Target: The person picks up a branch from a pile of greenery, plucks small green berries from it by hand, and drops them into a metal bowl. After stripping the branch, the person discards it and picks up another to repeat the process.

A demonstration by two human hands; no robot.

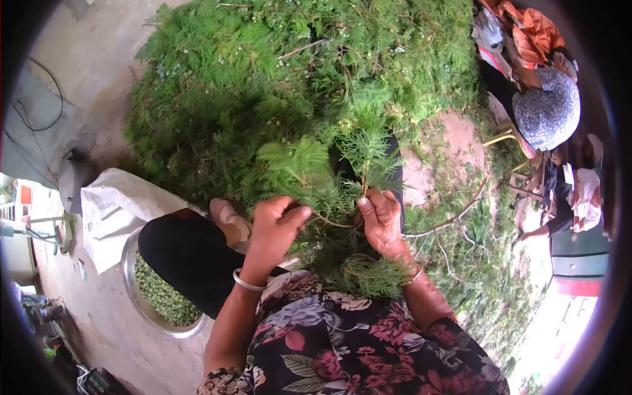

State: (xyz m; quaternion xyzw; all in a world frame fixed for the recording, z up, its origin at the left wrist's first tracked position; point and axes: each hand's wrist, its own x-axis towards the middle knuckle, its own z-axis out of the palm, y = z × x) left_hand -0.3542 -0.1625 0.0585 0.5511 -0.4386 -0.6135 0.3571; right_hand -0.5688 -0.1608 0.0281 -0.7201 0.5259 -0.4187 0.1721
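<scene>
My right hand [383, 220] is closed round the stem of a green, flat-leaved conifer sprig [368, 155], which stands up above the thumb. To its left, my left hand [280, 227] has curled fingers pressed toward the thumb, at the end of a thin bare twig [332, 222]. Just above it a feathery conifer sprig [296, 161] is blurred by motion. More cut greenery [375, 275] lies across my lap, against the right wrist. A metal basin [182, 334] beside my left leg holds many small green cones [158, 293].
A large heap of conifer branches [224, 85] spreads in front. A white sack [128, 204] lies by the basin. Bare branches [454, 224] and scattered sprigs are at the right. Another person in a patterned garment [550, 108] is at the upper right, near an orange bag [536, 33].
</scene>
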